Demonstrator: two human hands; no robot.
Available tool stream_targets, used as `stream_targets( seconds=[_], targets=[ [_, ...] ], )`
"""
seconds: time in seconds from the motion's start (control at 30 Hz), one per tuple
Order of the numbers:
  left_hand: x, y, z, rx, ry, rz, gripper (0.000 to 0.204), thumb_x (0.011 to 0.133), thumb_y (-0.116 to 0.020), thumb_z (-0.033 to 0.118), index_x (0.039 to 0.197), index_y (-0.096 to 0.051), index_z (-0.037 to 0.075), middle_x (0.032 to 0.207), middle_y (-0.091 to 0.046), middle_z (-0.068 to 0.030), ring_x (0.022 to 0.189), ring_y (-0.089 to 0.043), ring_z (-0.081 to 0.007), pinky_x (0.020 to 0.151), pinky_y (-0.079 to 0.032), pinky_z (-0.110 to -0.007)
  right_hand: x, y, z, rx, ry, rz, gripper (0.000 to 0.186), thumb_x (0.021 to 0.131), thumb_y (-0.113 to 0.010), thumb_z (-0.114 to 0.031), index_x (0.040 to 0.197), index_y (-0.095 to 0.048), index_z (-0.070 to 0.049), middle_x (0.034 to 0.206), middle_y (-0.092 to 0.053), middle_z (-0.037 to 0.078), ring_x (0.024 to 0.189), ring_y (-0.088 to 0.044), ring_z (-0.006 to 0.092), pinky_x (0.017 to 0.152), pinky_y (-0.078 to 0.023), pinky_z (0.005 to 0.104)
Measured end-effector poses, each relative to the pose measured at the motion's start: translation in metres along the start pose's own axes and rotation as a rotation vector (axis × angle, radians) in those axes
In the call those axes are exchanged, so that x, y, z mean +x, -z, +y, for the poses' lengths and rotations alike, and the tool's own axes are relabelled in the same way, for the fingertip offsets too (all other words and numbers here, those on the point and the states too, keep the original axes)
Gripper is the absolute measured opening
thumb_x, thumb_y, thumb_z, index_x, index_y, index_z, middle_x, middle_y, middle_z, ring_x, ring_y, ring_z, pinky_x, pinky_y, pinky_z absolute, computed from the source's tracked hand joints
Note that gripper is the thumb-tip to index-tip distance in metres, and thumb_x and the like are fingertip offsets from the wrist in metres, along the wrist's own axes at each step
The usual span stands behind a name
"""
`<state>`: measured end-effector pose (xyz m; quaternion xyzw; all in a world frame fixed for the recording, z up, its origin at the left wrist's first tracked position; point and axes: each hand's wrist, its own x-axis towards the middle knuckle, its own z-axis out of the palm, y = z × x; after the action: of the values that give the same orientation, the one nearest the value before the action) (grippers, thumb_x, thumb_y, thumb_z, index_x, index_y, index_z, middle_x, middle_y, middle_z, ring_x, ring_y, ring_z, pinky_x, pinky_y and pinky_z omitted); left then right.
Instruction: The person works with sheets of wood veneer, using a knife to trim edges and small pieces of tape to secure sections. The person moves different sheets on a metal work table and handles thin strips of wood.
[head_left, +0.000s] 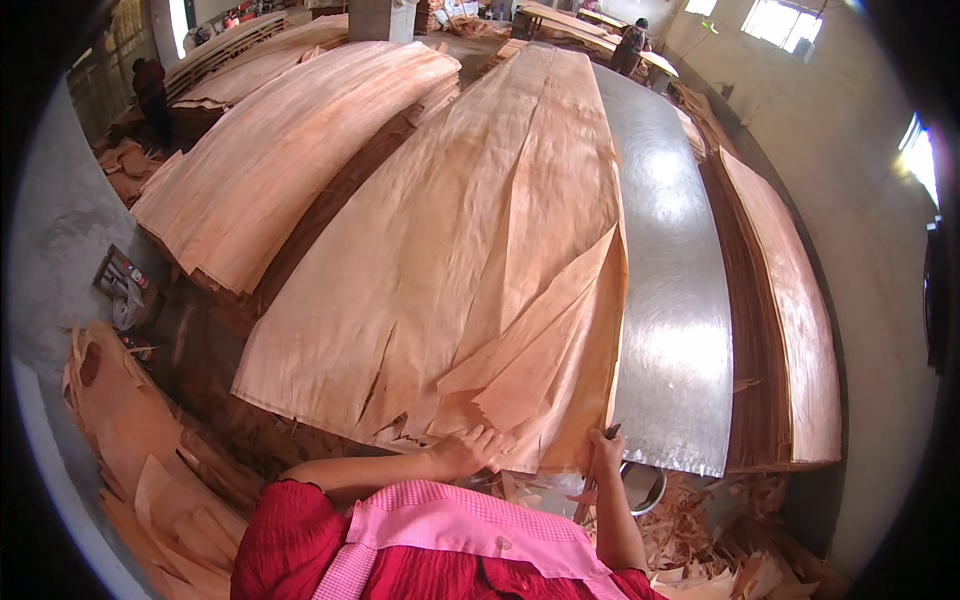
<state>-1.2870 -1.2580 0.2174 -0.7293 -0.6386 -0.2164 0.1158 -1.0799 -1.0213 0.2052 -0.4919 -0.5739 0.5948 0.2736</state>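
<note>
A large sheet of thin reddish-tan wood veneer (440, 230) stretches away in front of me, split and ragged along its near edge. Loose flaps of veneer (545, 335) lie folded over its near right part. At that near edge, my left hand (466, 452) is closed with curled fingers on the veneer. My right hand (606, 456) is closed at the sheet's near right corner, around a small dark-tipped tool (613, 431); most of the tool is hidden in the fist. Right of the sheet runs a shiny grey metal tabletop (672, 260).
Stacks of veneer stand at left (290, 160) and along the right wall (790, 330). Veneer scraps (150, 480) heap at lower left, and more scraps (720, 540) lie below the table. A round pale container (645, 488) sits under its near edge. Two people are farther back.
</note>
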Motion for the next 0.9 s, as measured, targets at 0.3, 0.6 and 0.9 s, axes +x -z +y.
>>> stream_targets(
  seconds=[0.3,0.6,0.9],
  targets=[
    [0.016,-0.013,-0.014,-0.399,-0.051,-0.068,0.031,0.084,-0.044,0.024,0.1,-0.052,-0.001,0.084,-0.061,-0.0117,0.063,-0.062,-0.0256,0.052,-0.05,-0.036,-0.002,0.011,0.008,-0.041,-0.026,0.064,0.01,0.07,-0.062,-0.005,0.078,-0.057,-0.004,0.067,-0.053,-0.001,0.055,-0.048,0.0083,0.049,-0.039,0.0236],
    [0.086,-0.029,-0.061,-0.661,0.022,-0.146,0.033,0.08,-0.045,0.016,0.109,-0.055,0.007,0.093,-0.063,-0.0106,0.076,-0.063,-0.0265,0.064,-0.05,-0.036,0.054,0.005,-0.033,-0.194,0.016,0.107,0.01,0.068,-0.063,-0.009,0.071,-0.053,-0.008,0.057,-0.048,-0.003,0.047,-0.046,0.0078,0.04,-0.034,0.0237],
    [0.073,-0.058,-0.058,-0.658,0.037,-0.177,0.032,0.081,-0.042,0.015,0.108,-0.058,0.008,0.096,-0.063,-0.0112,0.083,-0.062,-0.0273,0.07,-0.049,-0.038,0.036,-0.006,-0.046,-0.219,-0.031,0.152,0.01,0.068,-0.063,-0.01,0.071,-0.054,-0.008,0.059,-0.048,-0.004,0.048,-0.042,0.0067,0.041,-0.03,0.0229]
  ],
)
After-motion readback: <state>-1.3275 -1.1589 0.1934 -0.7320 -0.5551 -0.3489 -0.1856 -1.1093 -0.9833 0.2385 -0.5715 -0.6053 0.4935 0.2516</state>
